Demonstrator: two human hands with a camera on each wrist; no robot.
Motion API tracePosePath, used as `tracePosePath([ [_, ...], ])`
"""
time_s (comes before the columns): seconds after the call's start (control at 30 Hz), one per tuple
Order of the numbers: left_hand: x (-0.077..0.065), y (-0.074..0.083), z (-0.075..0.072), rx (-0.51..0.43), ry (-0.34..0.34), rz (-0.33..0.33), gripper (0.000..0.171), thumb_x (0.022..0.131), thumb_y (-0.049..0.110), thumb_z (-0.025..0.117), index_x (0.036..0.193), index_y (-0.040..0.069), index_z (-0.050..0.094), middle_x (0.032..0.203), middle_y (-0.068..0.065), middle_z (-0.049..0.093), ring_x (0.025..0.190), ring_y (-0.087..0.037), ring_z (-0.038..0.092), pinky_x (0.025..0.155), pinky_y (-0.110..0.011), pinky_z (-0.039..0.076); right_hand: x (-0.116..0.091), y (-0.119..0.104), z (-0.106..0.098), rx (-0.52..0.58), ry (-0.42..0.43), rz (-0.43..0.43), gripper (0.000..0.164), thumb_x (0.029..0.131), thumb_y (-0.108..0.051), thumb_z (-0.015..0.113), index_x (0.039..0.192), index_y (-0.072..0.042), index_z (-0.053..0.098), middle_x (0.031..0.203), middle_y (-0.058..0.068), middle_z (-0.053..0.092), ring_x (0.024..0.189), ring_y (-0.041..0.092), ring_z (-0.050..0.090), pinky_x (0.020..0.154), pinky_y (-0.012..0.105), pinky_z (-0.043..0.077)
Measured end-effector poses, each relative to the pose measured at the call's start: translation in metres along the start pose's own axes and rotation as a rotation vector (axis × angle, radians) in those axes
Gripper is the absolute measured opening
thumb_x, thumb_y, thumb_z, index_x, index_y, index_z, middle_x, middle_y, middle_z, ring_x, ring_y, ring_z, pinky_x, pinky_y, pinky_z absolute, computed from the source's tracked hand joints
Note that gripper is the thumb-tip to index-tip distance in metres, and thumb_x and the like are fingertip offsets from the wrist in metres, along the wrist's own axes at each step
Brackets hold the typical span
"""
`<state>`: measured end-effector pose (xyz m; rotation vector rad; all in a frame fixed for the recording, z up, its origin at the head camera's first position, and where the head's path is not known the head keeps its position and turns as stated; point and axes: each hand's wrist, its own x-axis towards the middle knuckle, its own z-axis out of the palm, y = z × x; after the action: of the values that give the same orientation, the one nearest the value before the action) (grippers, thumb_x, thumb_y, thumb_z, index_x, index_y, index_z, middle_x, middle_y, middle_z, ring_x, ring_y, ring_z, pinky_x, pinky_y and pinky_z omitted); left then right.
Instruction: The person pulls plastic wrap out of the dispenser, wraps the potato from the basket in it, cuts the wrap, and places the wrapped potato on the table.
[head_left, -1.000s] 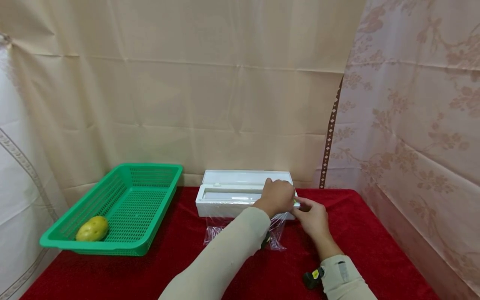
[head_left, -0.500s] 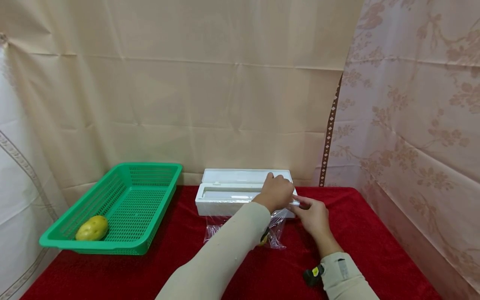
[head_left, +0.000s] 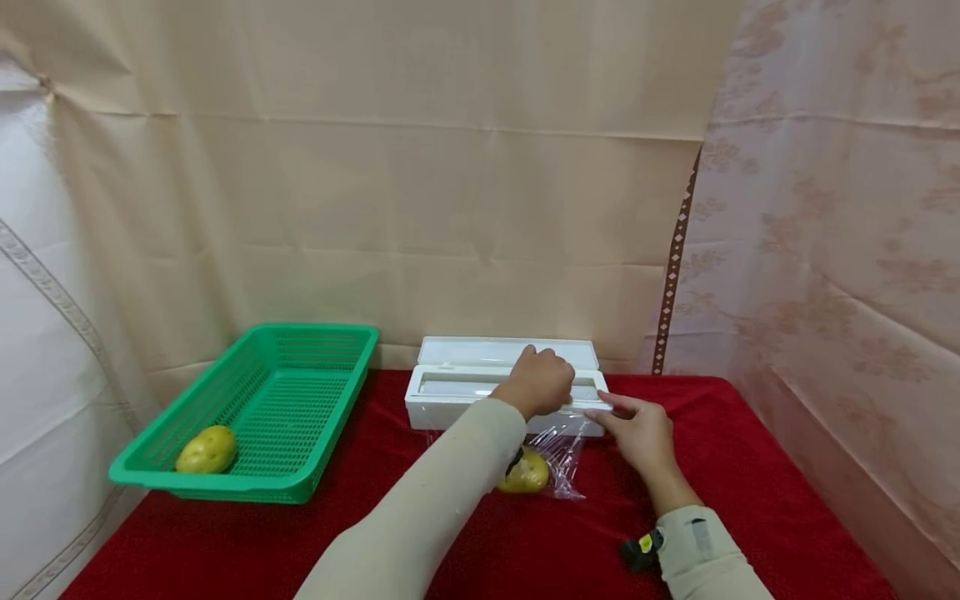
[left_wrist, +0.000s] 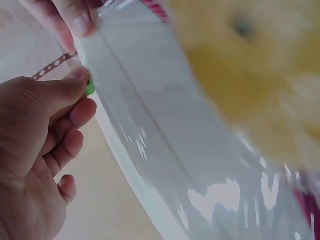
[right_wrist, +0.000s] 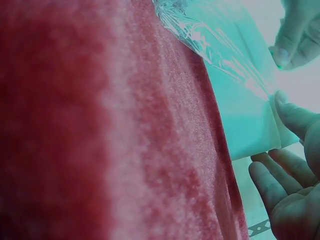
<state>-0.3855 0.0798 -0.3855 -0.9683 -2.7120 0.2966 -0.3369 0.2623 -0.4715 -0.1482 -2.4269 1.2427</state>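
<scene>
A white cling film box [head_left: 450, 412] stands on the table with its lid raised and clear film [head_left: 562, 446] hanging over its front. My left hand [head_left: 538, 382] is at the box's front edge, right of its middle. In the left wrist view, its thumb and forefinger pinch a small green slide cutter [left_wrist: 90, 87] at that edge. My right hand [head_left: 641, 433] grips the box's right end, thumb on the film side and fingers round the end. A yellow potato [head_left: 527, 473] sits before the box under the film, partly hidden by the left sleeve.
A green plastic basket [head_left: 318, 433] stands at the left of the table, with another yellow potato [head_left: 207, 450] in its near left corner. Red cloth [head_left: 750, 500] covers the table. A beige curtain [head_left: 450, 208] hangs right behind the box.
My left hand has slid left along the box's front edge, away from the right hand. The potato under the film shows more beside the sleeve. The right hand keeps its hold.
</scene>
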Motion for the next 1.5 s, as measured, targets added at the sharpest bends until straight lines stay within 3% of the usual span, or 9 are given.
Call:
tracePosePath([
  [0.33, -0.013, -0.02, 0.001, -0.044, -0.047, -0.011, 0.013, 0.095, 0.044, 0.073, 0.092, 0.032, 0.079, 0.094, 0.016, 0.074, 0.091, -0.012, 0.06, 0.081, -0.034, 0.04, 0.001, 0.0, -0.002, 0.019, -0.025, 0.021, 0.046, 0.08, -0.037, 0.09, 0.122, -0.02, 0.079, 0.111, 0.01, 0.079, 0.069, 0.008, 0.058, 0.058, 0.022, 0.048],
  [0.77, -0.037, -0.052, 0.011, -0.086, -0.029, -0.017, 0.011, 0.094, 0.043, 0.074, 0.09, 0.034, 0.08, 0.092, 0.016, 0.073, 0.089, -0.011, 0.059, 0.078, -0.034, 0.036, -0.001, 0.0, -0.004, 0.004, -0.014, 0.012, 0.047, 0.079, -0.039, 0.091, 0.121, -0.02, 0.079, 0.111, 0.012, 0.078, 0.071, 0.009, 0.056, 0.058, 0.022, 0.047],
  [1.1, -0.046, -0.064, 0.011, -0.022, -0.046, 0.005, 0.015, 0.096, 0.045, 0.071, 0.096, 0.034, 0.081, 0.1, 0.015, 0.074, 0.094, -0.013, 0.06, 0.083, -0.037, 0.039, -0.001, 0.002, -0.001, 0.042, -0.026, 0.032, 0.047, 0.08, -0.037, 0.09, 0.122, -0.019, 0.078, 0.103, 0.013, 0.079, 0.062, 0.006, 0.057, 0.055, 0.022, 0.051],
  [1.5, -0.054, -0.074, 0.008, 0.059, -0.039, 0.039, 0.019, 0.095, 0.047, 0.071, 0.095, 0.031, 0.08, 0.101, 0.012, 0.074, 0.098, -0.015, 0.062, 0.09, -0.04, 0.042, -0.001, 0.0, -0.003, 0.036, -0.029, 0.023, 0.045, 0.081, -0.034, 0.09, 0.121, -0.018, 0.079, 0.097, 0.01, 0.079, 0.062, 0.007, 0.058, 0.055, 0.022, 0.05],
])
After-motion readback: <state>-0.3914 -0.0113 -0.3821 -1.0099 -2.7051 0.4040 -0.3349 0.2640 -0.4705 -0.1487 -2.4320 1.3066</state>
